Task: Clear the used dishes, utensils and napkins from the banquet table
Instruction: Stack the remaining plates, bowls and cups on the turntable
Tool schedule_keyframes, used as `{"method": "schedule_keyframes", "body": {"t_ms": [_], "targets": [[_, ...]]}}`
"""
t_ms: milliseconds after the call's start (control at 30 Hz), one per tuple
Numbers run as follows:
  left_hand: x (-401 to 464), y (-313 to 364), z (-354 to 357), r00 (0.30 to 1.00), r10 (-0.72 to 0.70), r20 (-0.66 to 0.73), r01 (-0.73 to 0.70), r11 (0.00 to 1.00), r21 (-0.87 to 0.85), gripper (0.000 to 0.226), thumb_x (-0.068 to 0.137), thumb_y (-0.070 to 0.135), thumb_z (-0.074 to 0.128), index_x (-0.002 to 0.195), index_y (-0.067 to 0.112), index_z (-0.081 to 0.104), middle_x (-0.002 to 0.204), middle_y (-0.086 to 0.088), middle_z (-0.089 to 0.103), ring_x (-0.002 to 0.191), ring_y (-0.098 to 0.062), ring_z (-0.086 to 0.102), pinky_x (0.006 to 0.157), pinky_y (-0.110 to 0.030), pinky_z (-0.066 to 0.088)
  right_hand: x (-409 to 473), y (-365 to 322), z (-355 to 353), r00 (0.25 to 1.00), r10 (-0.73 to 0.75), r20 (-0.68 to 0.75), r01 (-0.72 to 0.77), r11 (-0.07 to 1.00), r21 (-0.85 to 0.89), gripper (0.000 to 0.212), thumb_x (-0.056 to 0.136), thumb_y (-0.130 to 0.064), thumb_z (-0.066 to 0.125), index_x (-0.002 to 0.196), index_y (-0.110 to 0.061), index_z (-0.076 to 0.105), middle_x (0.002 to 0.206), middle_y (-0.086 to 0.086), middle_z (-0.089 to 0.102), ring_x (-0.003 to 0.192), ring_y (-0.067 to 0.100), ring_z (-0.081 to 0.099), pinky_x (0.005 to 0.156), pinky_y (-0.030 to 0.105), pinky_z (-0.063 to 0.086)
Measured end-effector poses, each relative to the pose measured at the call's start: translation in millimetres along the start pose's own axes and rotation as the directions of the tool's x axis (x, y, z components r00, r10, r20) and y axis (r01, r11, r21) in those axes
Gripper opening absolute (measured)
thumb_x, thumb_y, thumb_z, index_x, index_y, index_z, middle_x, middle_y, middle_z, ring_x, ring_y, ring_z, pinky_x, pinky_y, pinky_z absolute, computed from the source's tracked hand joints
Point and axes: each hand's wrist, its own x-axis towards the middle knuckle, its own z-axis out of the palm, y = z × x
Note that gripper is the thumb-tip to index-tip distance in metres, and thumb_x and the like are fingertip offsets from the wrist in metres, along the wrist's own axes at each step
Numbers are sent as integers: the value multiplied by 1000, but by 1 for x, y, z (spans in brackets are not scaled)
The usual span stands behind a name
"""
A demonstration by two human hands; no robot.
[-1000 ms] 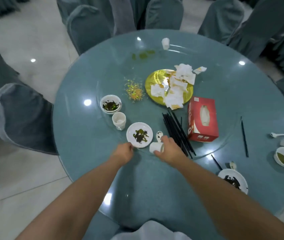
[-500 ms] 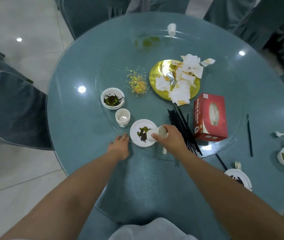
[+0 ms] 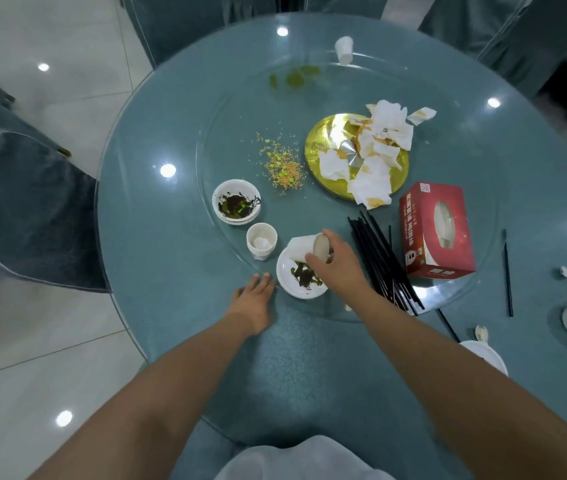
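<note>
Over the last second the right hand (image 3: 335,263) has carried the small white ceramic cup (image 3: 309,249) from the bare glass beside the bundle of black chopsticks (image 3: 384,259) to above the small white saucer smeared with dark sauce (image 3: 301,280), and the cup now lies tipped on its side with its open mouth turned toward the person, gripped between thumb and curled fingers; it looks as though dregs are being emptied onto the saucer before the cup goes to the short stack of white ribbed cups (image 3: 262,241) just beside it, so gathering is under way and most of the table is still to clear. The left hand (image 3: 252,297) has edged forward and rests flat, fingers straight, at the near rim of the clear glass turntable (image 3: 205,140), just beside the saucer. The crockery is glossy and hard, a white bowl with dark residue (image 3: 237,202) sitting further in; the round gold plate (image 3: 323,147) toward the turntable's far side carries crumpled, stained paper napkins (image 3: 384,133), soft and irregular, with loose orange and green crumbs (image 3: 280,161) beside it and a red cardboard tissue box (image 3: 436,230) at the right rim
</note>
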Motion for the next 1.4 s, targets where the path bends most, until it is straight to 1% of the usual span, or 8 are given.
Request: {"method": "schedule_keyframes", "body": {"t_ms": [100, 233, 500, 667, 833, 1100, 1267, 1400], "targets": [[-5, -3, 8, 996, 46, -72, -46, 999, 7, 74, 92, 23, 51, 157, 23, 17, 165, 9, 7, 152, -13, 0, 121, -40, 15, -2, -10, 6, 995, -99, -14, 98, 994, -38, 73, 79, -48, 71, 143, -29, 41, 137, -3, 47, 121, 17, 51, 103, 37, 44], [-12, -12, 12, 989, -36, -141, 27, 997, -66, 72, 90, 18, 50, 155, 24, 22, 164, 8, 10, 152, -12, 3, 120, -38, 18, -4, -19, 12, 981, -195, -2, 193, 972, -137, 71, 80, -51, 72, 140, -25, 43, 126, -4, 48, 112, 14, 52, 92, 26, 39], [1, -6, 3, 984, -67, -163, 54, 995, -82, 73, 92, 14, 44, 157, 20, 12, 165, 7, -4, 152, -17, -5, 121, -45, 11, -5, -18, 11, 966, -232, 117, 257, 914, -315, 73, 79, -51, 73, 139, -24, 41, 132, -2, 41, 115, 20, 50, 94, 32, 43], [11, 3, 7, 999, -1, -49, 7, 994, 112, 73, 96, 26, 42, 158, 21, 3, 165, 5, -10, 152, -19, -11, 120, -51, 2, -3, -8, 6, 966, -206, 154, 252, 876, -412, 72, 81, -47, 73, 141, -22, 40, 133, 2, 41, 118, 24, 48, 96, 34, 43], [9, 11, 18, 998, 43, -38, -34, 977, 212, 73, 98, 30, 43, 158, 25, 2, 165, 6, -11, 151, -19, -13, 120, -54, -5, -1, 1, 3, 967, -143, 212, 237, 810, -536, 69, 81, -46, 73, 139, -25, 41, 133, 7, 46, 121, 29, 47, 98, 42, 44], [8, 30, 23, 997, 53, -61, -45, 990, 131, 73, 94, 20, 46, 158, 26, 10, 165, 7, -1, 152, -22, -11, 121, -53, -4, 3, 9, -8, 969, -54, 242, 160, 880, -446, 75, 77, -36, 81, 140, -25, 42, 138, 3, 52, 122, 25, 51, 100, 37, 42], [11, 51, 14, 960, 32, -280, -104, 964, -247, 69, 93, 25, 55, 154, 22, 21, 155, 1, 33, 141, -22, 32, 113, -39, 35, -7, 22, -19, 994, 33, 106, -11, 979, -204, 68, 76, -38, 79, 133, -27, 44, 122, -3, 56, 108, 20, 54, 92, 36, 45], [13, 70, 7, 945, 23, -327, -170, 887, -428, 82, 85, 34, 71, 151, 27, 24, 150, 7, 38, 130, -17, 44, 106, -37, 43, -15, 30, -31, 966, 193, 171, -211, 973, 93, 58, 79, -32, 79, 128, -20, 50, 109, 8, 63, 93, 24, 64, 90, 43, 55]]}}
